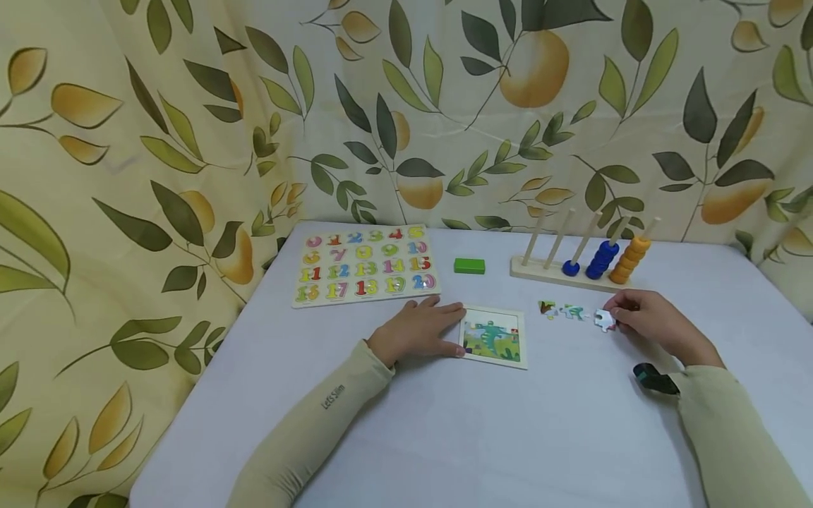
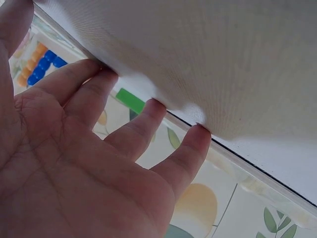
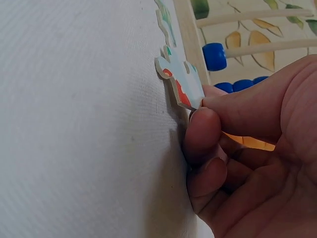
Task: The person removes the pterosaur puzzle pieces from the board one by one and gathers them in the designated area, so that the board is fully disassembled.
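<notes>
My right hand (image 1: 663,324) pinches a jigsaw puzzle piece (image 1: 605,320) by its edge, between thumb and curled fingers. In the right wrist view that puzzle piece (image 3: 182,77) is white with red and a little green, tilted off the white cloth. Two more pieces, one brown and yellow (image 1: 547,309) and one green and white (image 1: 574,312), lie to its left. My left hand (image 1: 419,330) rests spread on the table, fingertips at the left edge of a framed dinosaur puzzle (image 1: 490,337). In the left wrist view the left hand's fingers (image 2: 181,158) look extended, with nothing in the palm.
Behind the hands stand a number board (image 1: 365,264), a green block (image 1: 469,266) and a wooden peg abacus (image 1: 571,274) with blue and orange beads. A black strap-like object (image 1: 655,379) shows at the right cuff. A leaf-patterned curtain (image 1: 356,141) hangs along the table's back edge.
</notes>
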